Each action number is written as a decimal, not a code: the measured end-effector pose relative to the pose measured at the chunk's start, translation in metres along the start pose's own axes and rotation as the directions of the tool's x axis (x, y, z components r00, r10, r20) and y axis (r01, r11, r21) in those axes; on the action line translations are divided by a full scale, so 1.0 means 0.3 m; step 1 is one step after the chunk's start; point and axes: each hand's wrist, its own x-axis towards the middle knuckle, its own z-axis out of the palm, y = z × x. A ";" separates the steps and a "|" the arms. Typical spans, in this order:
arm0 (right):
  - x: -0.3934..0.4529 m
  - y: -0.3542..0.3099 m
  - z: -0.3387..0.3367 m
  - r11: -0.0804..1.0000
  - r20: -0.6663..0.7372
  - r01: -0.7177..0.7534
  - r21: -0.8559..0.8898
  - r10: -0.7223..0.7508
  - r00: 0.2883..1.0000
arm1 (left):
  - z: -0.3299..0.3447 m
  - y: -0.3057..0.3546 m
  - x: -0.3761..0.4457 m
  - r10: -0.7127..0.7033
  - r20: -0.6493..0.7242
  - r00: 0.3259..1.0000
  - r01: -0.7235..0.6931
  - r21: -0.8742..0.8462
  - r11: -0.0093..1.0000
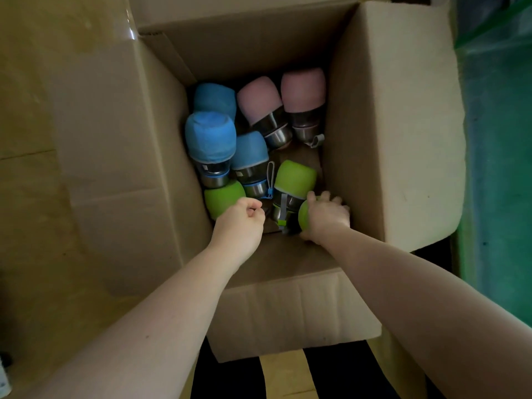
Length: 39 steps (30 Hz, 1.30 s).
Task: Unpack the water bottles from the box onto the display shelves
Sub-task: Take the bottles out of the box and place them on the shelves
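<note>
Dim light falls on a big cardboard box [388,139] with its flaps folded out, seen from straight above; a green surface [498,139] runs along its right side and dark and tan stripes show on the floor [288,372] below it.

Both bare forearms reach down into the box from the lower corners. The right hand [326,216] is turned palm down, fingers spread and curled over the top of a green bottle [302,216] by the right wall, thumb on its near side, clasping it. The left hand [243,223] sits lower left of it, fingers bent in toward the palm in a loose fist just beside a second green bottle [221,198]; whether it pinches anything cannot be told.

Bottles lie jumbled on the box bottom: a third green one [293,175] between the hands, three blue ones [208,136] on the left, two pink ones [259,99] at the far side.
</note>
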 end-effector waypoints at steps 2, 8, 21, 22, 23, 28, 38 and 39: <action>-0.004 0.000 -0.012 0.999 -0.009 -0.007 0.044 0.007 1.000 | 0.001 -0.005 0.012 -0.008 0.000 1.000 0.008 0.001 1.000; -0.113 0.032 -0.104 0.965 -0.038 -0.054 0.256 0.066 0.997 | 0.009 0.038 -0.005 -0.001 0.027 1.000 0.001 0.014 1.000; -0.411 0.054 -0.197 0.141 -0.287 0.290 0.947 -0.040 0.957 | -0.070 0.186 -0.043 -0.304 0.161 0.939 0.343 -0.354 0.870; -0.419 0.052 -0.202 0.081 -0.302 0.306 0.949 -0.063 0.951 | -0.089 0.189 -0.043 -0.294 0.181 0.938 0.345 -0.478 0.808; -0.425 0.051 -0.208 0.032 -0.318 0.323 0.946 -0.092 0.943 | -0.105 0.189 -0.040 -0.277 0.187 0.943 0.333 -0.566 0.754; -0.430 0.074 -0.254 0.078 -0.296 0.321 0.944 -0.233 0.926 | -0.158 0.193 -0.051 -0.093 0.103 0.990 0.137 -0.641 0.756; -0.581 0.120 -0.497 0.342 -0.300 0.388 0.856 -0.283 0.911 | -0.250 0.339 -0.293 0.425 -0.129 0.896 -0.439 -0.397 0.806; -0.617 0.132 -0.534 0.350 -0.320 0.411 0.842 -0.289 0.902 | -0.276 0.367 -0.324 0.449 -0.143 0.882 -0.468 -0.373 0.801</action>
